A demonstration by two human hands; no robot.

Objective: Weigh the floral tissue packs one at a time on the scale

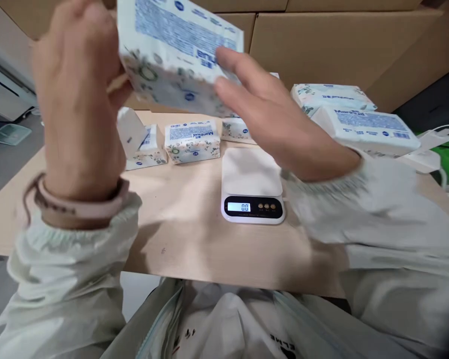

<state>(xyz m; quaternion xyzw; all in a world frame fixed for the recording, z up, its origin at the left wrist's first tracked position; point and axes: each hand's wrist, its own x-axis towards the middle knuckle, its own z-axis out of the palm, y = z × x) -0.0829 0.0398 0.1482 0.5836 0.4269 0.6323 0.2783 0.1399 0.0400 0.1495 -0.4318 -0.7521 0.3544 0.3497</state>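
Note:
A white tissue pack [175, 65] with blue print and a floral border is held up, tilted, above the table. My left hand [84, 65] grips its left end, with the fingers curled and partly blurred. On its right end rest the fingers of my right hand [262, 94], the thumb apart from them. Below sits a white digital scale [252, 172] with nothing on its plate; its display reads 0.0. Behind the scale and to its left stands another tissue pack [192, 142]. One more pack [234, 129] is partly hidden behind my right hand.
Further packs lie at the table's left [145, 158] and stacked at the right [374, 130]. Cardboard boxes [322, 50] form a wall behind the wooden table [194, 239]. A white strap or cable lies at the far right, beside something green.

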